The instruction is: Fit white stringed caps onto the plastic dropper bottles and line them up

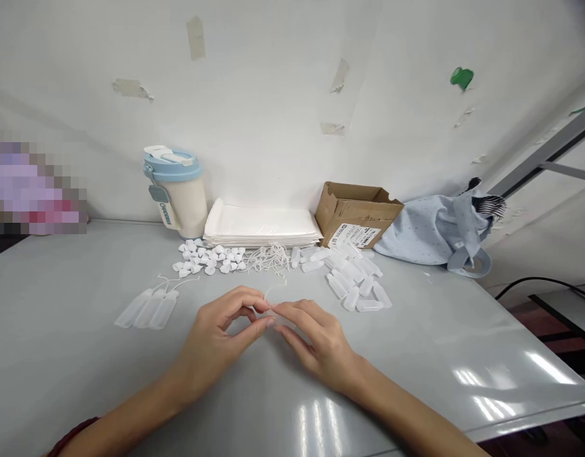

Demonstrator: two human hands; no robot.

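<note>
My left hand (230, 324) and my right hand (318, 339) meet fingertip to fingertip just above the table. A thin white cord (273, 287) rises from between the fingertips, pinched by my left hand. My right fingers are bent close around the same spot; whatever small part they grip is hidden. To the left lie three translucent plastic tubes (147, 310) with white cords at their upper ends. Beyond my hands are a heap of small white caps (209, 257), a tangle of loose white cords (268, 259) and a pile of translucent tubes (352, 270).
Along the wall stand a cream tumbler with a blue lid (185, 197), a stack of white padded envelopes (263, 225), an open cardboard box (359, 216) and a light blue cloth bag (420, 231). The grey table (82, 381) ends at the right. A blurred, pixelated shape shows far left.
</note>
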